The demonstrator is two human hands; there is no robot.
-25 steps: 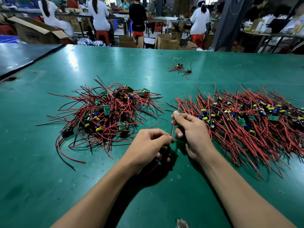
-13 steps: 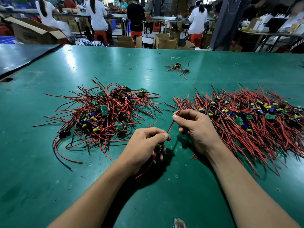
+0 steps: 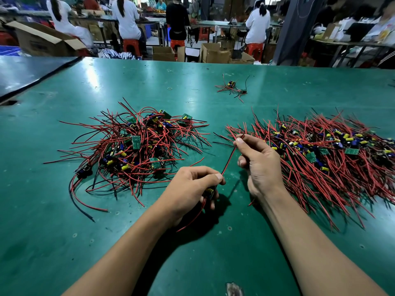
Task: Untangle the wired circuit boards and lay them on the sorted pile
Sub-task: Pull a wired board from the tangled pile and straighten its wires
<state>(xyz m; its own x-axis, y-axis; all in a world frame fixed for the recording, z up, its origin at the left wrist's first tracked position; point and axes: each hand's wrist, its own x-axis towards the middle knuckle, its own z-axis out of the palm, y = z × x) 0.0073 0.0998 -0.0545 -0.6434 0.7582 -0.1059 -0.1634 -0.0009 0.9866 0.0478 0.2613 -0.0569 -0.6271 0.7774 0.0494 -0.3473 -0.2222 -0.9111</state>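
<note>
While the left hand curls around a small green circuit board with a yellow cylindrical capacitor, the right hand pinches its thin red sheathed wire between thumb and forefinger over the glossy green tabletop. Beyond lie the tangled heap of wired boards, left, and the combed sorted pile, right. The right hand has drawn slightly away, so the taut wire now spans a little more.

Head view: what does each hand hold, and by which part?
One wired circuit board: left hand grips the board, right hand pinches its red wire near the tip.
</note>
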